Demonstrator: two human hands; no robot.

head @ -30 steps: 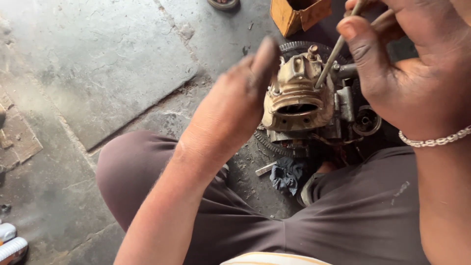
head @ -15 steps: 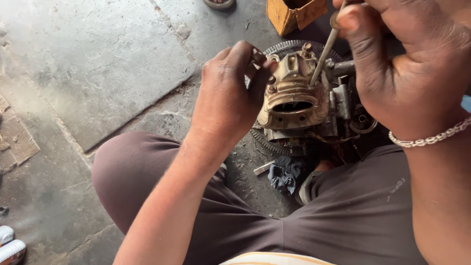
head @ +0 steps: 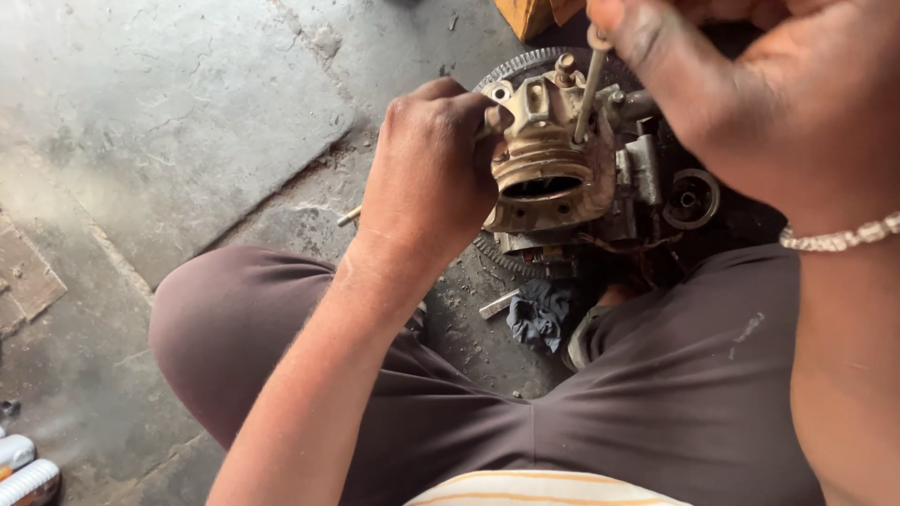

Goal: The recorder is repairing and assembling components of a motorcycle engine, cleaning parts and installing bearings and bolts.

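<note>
A grimy brass-coloured carburettor (head: 544, 178) sits on a toothed metal ring (head: 525, 62) on the floor between my knees. My left hand (head: 427, 183) is closed around the carburettor's left side, fingers curled against its body. My right hand (head: 750, 103), with a bead bracelet (head: 839, 236) on the wrist, grips a thin metal tool (head: 589, 89). The tool's shaft slants down into the top of the carburettor. A thin rod end (head: 349, 217) pokes out by my left wrist; what it belongs to is hidden.
The concrete floor (head: 169, 122) is cracked and stained. A dark rag (head: 539, 314) and a small metal piece (head: 497, 302) lie in front of the carburettor. A yellow-brown box (head: 530, 14) stands behind it, and white bottles (head: 23, 468) lie at the lower left.
My left hand, open beside the carburettor a second ago, has closed on its left side. The right hand and tool stay on top; the view has moved in closer.
</note>
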